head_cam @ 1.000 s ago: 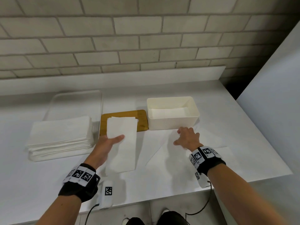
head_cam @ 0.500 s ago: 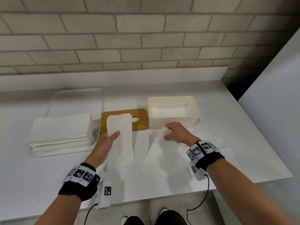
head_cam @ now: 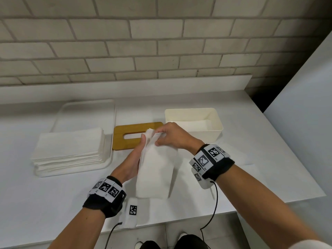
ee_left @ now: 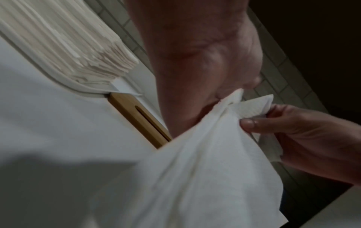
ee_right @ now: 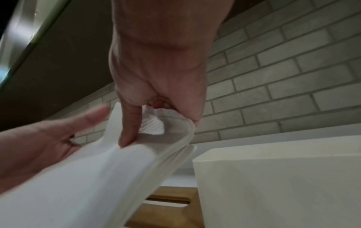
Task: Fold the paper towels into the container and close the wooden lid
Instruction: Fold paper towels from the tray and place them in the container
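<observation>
A folded white paper towel hangs tilted above the table, just in front of the wooden lid. My left hand holds its left edge near the top, thumb over the paper. My right hand pinches the towel's far end, with its thumb on the fold. The slotted lid lies flat on the table. To its right stands the open cream container, with white paper lying in its bottom.
A stack of paper towels sits on a white tray at the left. A flat white sheet lies on the table under my right wrist. A brick wall runs behind. The table's front edge is close to my body.
My left hand has lifted the folded towel off the lid, which uncovered its slot. My right hand moved left from the flat sheet and took hold of the towel's far end.
</observation>
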`<state>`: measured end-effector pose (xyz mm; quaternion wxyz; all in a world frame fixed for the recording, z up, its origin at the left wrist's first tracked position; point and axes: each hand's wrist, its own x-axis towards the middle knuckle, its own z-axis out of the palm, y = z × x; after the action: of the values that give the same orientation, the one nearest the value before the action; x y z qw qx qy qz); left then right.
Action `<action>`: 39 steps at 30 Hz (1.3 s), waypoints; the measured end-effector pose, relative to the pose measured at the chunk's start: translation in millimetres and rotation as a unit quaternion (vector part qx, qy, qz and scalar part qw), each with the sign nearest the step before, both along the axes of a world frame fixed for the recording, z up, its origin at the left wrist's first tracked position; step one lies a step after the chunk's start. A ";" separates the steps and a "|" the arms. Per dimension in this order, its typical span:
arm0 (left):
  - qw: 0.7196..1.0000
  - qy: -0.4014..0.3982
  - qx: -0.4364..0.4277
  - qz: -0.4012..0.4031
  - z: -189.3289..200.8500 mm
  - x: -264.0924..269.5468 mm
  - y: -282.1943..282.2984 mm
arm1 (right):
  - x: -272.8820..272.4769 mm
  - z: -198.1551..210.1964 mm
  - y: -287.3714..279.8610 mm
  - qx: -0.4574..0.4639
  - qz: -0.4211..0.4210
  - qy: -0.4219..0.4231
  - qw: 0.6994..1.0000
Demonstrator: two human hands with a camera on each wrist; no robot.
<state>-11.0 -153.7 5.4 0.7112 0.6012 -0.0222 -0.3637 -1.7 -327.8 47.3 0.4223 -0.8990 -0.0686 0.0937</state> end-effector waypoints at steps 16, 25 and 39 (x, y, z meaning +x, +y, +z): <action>0.978 -0.027 0.130 0.159 -31.1 23.9 51.0 | -47.2 -83.0 -36.8 -0.376 0.160 0.081 0.909; 0.973 -0.022 0.132 0.189 -38.3 20.2 52.3 | -54.7 -75.6 -36.6 -0.364 0.151 0.124 0.911; 0.979 -0.004 0.074 0.188 -34.4 9.8 31.7 | -20.0 -23.9 7.0 0.110 -0.047 0.022 0.993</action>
<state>-1.2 -122.0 -29.0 0.7203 0.6472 0.1155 -0.2214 -21.7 -320.7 23.3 0.5238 -0.8472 -0.0268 0.0850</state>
